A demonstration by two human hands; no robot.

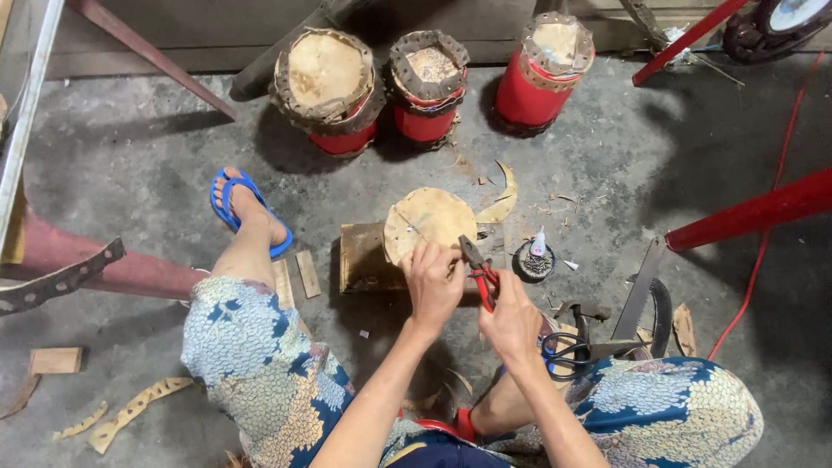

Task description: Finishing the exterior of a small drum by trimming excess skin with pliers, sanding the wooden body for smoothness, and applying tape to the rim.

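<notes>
Two hands are seen at work over a round disc of pale hide (431, 218), which is laid on a low wooden block (364, 258) on the concrete floor (139, 156). The near edge of the disc is pinched by the curled fingers of the left hand (432, 282). A pair of red-handled pliers (479, 269) is gripped in the closed right hand (511, 321), with the jaws pointed up at the disc's right edge. Three small red drums (425, 87) topped with hide are stood in a row beyond the block. A small round tin (533, 263) with a little glue bottle is set just right of the block, and black scissors (572, 353) and a hammer (582, 312) are laid near the right knee. A blue sandal (232, 204) is worn on the left foot.
</notes>
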